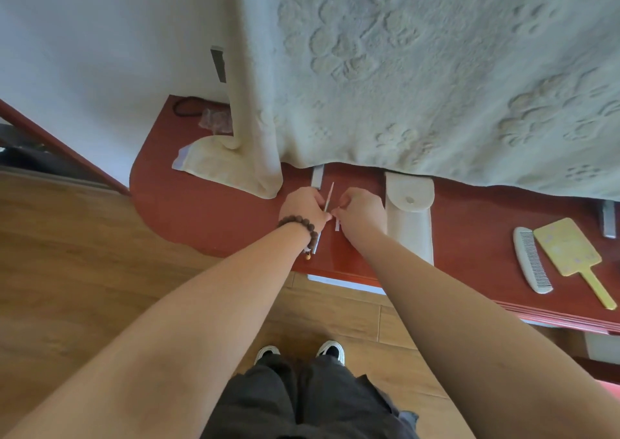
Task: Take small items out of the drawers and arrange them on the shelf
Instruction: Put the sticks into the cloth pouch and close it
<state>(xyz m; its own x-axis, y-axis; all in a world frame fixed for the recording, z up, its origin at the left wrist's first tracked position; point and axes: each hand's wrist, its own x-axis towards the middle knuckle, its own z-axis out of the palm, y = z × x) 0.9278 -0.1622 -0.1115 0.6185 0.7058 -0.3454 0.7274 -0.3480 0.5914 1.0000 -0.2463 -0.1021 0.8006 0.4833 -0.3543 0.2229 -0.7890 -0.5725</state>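
No words, brand names, numbers or signs can be read anywhere in the head view; the surfaces that show carry only patterns and plain colours, no lettering.

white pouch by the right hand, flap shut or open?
Shut. The white pouch lies flat on the red shelf, its rounded flap folded down over the body, the snap showing at the flap's middle.
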